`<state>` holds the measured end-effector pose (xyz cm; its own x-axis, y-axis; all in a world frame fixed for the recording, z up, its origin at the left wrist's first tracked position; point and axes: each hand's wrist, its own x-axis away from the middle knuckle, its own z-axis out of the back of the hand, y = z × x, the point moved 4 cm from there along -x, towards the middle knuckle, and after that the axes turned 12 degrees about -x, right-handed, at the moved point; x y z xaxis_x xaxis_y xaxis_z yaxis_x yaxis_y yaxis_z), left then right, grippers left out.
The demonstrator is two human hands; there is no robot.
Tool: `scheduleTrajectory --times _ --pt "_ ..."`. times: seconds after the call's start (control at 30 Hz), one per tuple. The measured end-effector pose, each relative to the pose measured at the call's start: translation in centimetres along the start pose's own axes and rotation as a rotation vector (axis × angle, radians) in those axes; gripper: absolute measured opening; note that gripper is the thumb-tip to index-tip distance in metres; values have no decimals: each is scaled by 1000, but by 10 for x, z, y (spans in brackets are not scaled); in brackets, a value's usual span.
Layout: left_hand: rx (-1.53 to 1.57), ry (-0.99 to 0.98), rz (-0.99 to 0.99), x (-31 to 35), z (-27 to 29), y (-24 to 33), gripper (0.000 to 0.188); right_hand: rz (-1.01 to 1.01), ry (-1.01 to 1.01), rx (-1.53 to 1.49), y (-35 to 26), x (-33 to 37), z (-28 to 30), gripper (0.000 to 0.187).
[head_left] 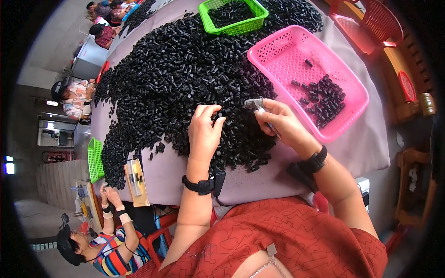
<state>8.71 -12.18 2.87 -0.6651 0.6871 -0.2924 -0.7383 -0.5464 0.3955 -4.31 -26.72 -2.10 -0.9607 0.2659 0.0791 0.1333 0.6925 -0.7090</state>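
A large heap of small black cylindrical parts (185, 69) covers much of the cloth-covered table. Over its near side, my left hand (204, 132) is bent in a pinch, with a small black cylindrical part (220, 115) between thumb and fingertips. To its right, my right hand (286, 125) is closed around a thin greyish, partly see-through piece (254, 103) that sticks out toward the left hand. The exact kind of that piece cannot be made out, and my fingers hide part of it. The hands are apart.
Right of my right hand lies a pink basket (357, 104) with some black parts. A green basket (208, 27) stands on the far heap, another green basket (95, 160) at the left edge. Near it is a wooden board (141, 197). Other people sit along the left side.
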Motion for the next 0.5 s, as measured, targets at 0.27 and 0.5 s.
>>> scheduleTrajectory --times 0.27,0.5 --pt "-6 13 -21 -1 -4 -9 18 -24 11 4 1 -2 3 16" --pt "821 -4 265 6 3 -21 20 -1 3 55 -3 2 -6 15"
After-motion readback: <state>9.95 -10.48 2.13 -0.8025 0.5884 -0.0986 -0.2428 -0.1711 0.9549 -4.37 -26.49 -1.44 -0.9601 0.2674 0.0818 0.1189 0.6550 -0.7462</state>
